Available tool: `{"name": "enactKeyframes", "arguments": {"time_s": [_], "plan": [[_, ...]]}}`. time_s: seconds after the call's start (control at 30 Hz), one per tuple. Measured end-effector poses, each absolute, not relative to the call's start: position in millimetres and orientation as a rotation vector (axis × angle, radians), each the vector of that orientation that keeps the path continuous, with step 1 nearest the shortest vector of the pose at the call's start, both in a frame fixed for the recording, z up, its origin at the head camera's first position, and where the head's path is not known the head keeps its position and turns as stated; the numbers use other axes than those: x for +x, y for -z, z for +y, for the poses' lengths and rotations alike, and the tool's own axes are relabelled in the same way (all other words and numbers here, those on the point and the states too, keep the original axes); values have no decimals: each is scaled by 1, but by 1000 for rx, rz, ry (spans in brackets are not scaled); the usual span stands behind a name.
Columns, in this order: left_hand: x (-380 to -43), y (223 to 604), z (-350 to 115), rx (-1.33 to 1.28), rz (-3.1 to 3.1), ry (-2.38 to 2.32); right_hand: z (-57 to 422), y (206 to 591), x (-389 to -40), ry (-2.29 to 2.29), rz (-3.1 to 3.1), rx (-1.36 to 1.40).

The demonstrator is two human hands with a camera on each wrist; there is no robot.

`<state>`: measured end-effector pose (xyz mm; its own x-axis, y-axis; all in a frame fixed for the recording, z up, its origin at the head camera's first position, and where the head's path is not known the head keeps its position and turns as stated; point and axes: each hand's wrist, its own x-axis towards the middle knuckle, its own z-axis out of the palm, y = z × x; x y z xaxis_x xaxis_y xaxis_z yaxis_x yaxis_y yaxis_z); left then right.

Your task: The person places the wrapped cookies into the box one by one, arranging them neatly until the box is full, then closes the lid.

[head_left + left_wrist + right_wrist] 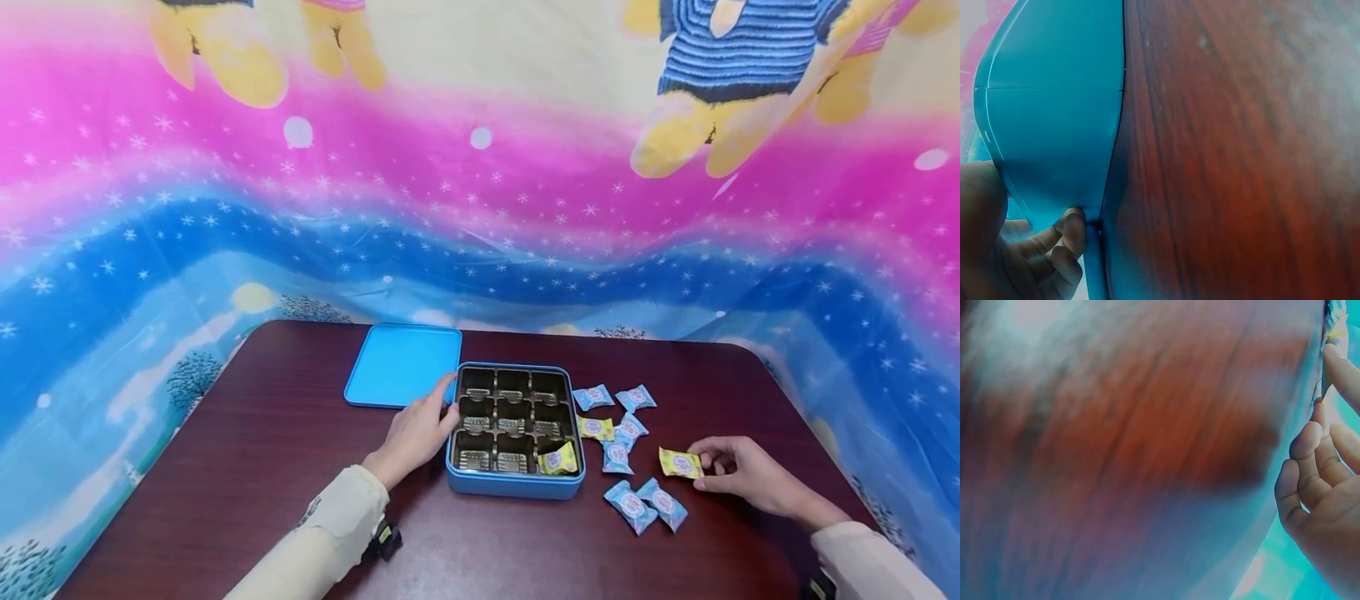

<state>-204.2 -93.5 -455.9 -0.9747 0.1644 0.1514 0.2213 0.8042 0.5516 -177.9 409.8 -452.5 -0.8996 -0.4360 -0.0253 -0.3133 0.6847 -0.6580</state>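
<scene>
A blue tin (516, 486) stands on the table with a brown nine-compartment insert (512, 410). In its front right compartment lies a yellow wrapped sweet (558, 459); the other compartments hold none. My left hand (415, 433) grips the tin at its left edge, and the left wrist view shows the fingers bent against the tin's corner. To the right of the tin, my right hand (756, 477) pinches another yellow wrapped sweet (679, 463) between thumb and fingers. Several blue wrapped sweets (617, 457) and a yellow one (596, 428) lie between the tin and that hand.
The tin's blue lid (405, 365) lies flat behind and left of the tin. Two blue sweets (663, 504) are at the front of the group. A patterned curtain (480, 208) hangs behind the dark red wooden table (247, 450) and along its sides.
</scene>
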Motion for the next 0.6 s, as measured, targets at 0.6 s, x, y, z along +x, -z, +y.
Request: {"name": "enactKeyframes", "arguments": {"time_s": [0.6], "plan": [[-206, 456, -93, -296, -2894, 889, 390, 438, -178, 1087, 2792, -562]]}}
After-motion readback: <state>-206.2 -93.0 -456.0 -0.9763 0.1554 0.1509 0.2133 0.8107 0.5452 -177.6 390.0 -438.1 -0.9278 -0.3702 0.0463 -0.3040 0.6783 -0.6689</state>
